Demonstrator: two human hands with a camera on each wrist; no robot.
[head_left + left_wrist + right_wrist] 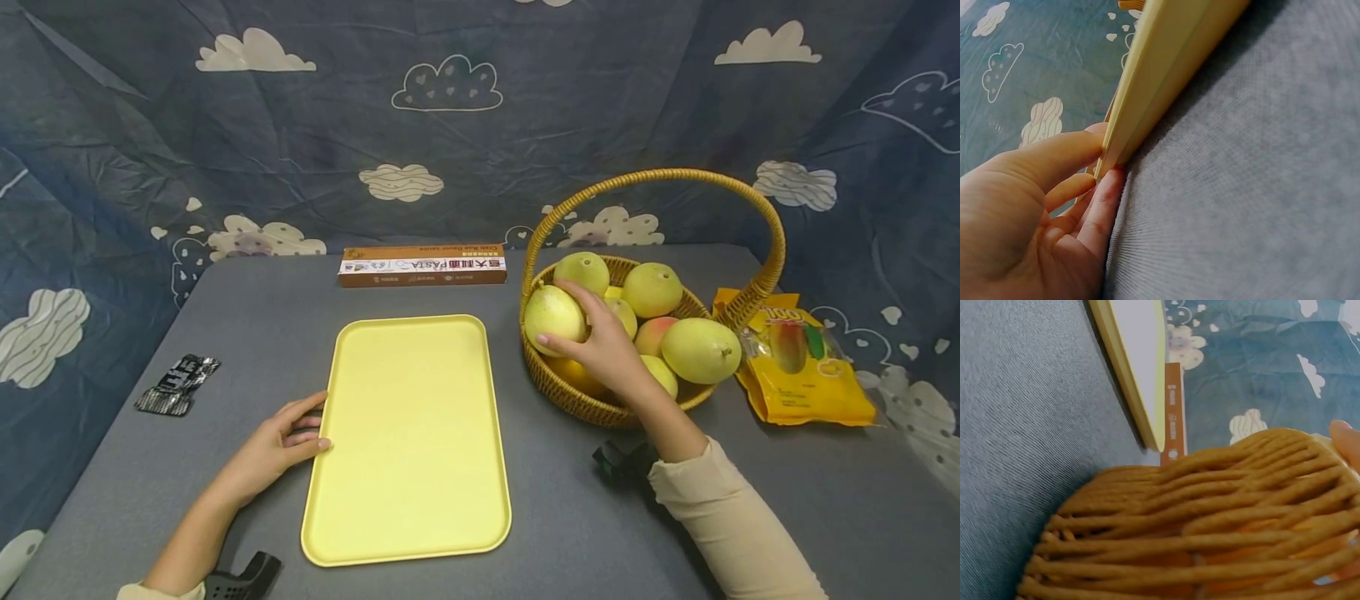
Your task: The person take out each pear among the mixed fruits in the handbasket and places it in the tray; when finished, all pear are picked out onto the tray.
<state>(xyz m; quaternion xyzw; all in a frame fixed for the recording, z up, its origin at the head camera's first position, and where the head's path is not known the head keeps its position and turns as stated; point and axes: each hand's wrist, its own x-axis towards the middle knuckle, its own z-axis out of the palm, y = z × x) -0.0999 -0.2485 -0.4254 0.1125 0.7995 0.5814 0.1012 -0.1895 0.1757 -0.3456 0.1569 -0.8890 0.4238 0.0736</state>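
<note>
My left hand (273,454) is at the left edge of a yellow rectangular tray (408,442). In the left wrist view the thumb lies on the tray rim (1132,103), with fingers at its outer side and underneath. My right hand (603,342) reaches into a wicker basket (573,404) and grips a pale yellow-green pear (553,321) at the basket's left side. Around it lie several similar fruits (701,350), a reddish one (654,336) and an orange one (577,375). In the right wrist view the basket's weave (1210,531) hides most of that hand.
A long pasta box (422,266) lies behind the tray. A black-and-silver packet (177,385) is at the far left. Right of the basket rests a yellow snack bag (806,367). The basket's tall handle (660,177) arches over the fruit.
</note>
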